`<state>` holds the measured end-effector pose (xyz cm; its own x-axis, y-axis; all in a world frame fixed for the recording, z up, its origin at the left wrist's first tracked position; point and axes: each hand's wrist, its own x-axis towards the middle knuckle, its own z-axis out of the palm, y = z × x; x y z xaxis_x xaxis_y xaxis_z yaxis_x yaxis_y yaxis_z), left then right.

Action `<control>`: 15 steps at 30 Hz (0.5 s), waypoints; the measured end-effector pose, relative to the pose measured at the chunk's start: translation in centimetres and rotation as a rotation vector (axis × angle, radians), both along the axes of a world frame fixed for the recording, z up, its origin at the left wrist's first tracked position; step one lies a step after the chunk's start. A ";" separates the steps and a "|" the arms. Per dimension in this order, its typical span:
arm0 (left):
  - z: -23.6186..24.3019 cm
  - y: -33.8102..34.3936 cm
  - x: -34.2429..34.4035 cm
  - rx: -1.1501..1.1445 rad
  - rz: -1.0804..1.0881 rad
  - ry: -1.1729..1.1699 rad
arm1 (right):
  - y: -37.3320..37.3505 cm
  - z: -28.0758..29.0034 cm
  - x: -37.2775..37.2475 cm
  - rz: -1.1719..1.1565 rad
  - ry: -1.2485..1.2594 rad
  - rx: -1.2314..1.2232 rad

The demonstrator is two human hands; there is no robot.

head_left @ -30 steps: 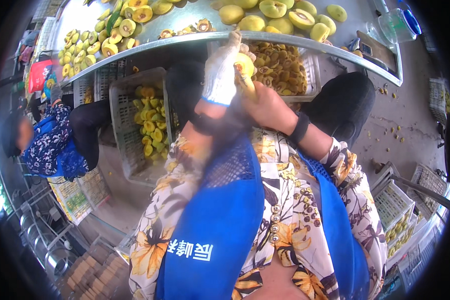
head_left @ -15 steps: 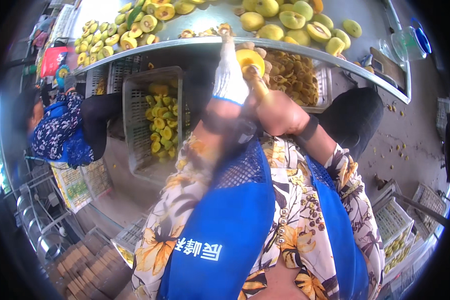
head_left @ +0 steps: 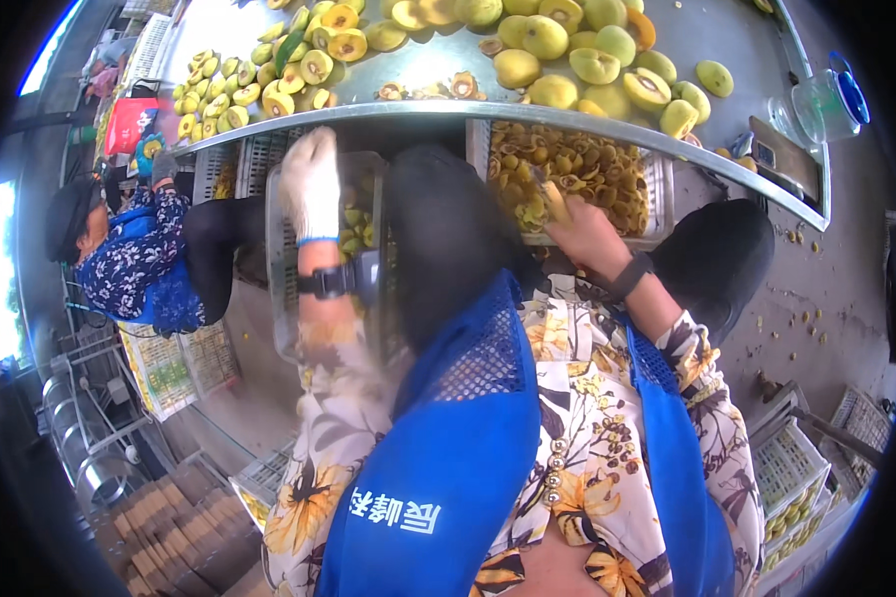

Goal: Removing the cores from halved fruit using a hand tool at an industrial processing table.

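Observation:
My left hand [head_left: 312, 187], in a white knit glove, hangs over the left crate [head_left: 281, 289] of yellow-green fruit halves [head_left: 356, 234]. Its fingers are drawn together; anything under them is hidden. Bare and closed, my right hand [head_left: 585, 234] grips a short tool with a pale wooden handle [head_left: 556, 204], its far end blurred. That tool is held above the near edge of the right crate [head_left: 659, 194], which is full of brownish-yellow fruit pieces [head_left: 567, 159].
Across the front runs a metal table [head_left: 423, 75] with whole stone fruit [head_left: 594, 66] and cut halves [head_left: 317, 67]. A clear jug with a blue lid [head_left: 816, 107] and a phone [head_left: 767, 154] are at its right end. A co-worker [head_left: 129, 249] sits at left. Crates [head_left: 786, 463] stand behind right.
My left hand has moved left and down from the table edge to above the left crate. My right hand with the tool has shifted right, and the yellow fruit piece between the hands is gone.

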<state>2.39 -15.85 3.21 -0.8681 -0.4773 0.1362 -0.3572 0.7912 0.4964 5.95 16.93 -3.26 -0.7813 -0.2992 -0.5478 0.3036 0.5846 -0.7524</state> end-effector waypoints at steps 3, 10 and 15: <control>-0.8 4.5 -5.4 -0.406 -0.594 0.210 | -0.5 0.2 -0.3 0.011 0.251 -0.025; -2.4 16.6 -14.4 -0.521 -0.916 -0.383 | 0.8 2.4 1.2 -0.043 0.316 -0.102; -2.7 14.9 -15.7 -0.456 -0.952 -0.350 | 1.0 1.7 1.5 -0.079 0.397 -0.130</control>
<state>-13.29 -0.98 0.48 -0.8783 0.4365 -0.1952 0.4293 0.8996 0.0798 7.41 17.97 -1.59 -0.9473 -0.2768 -0.1615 0.0155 0.4637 -0.8858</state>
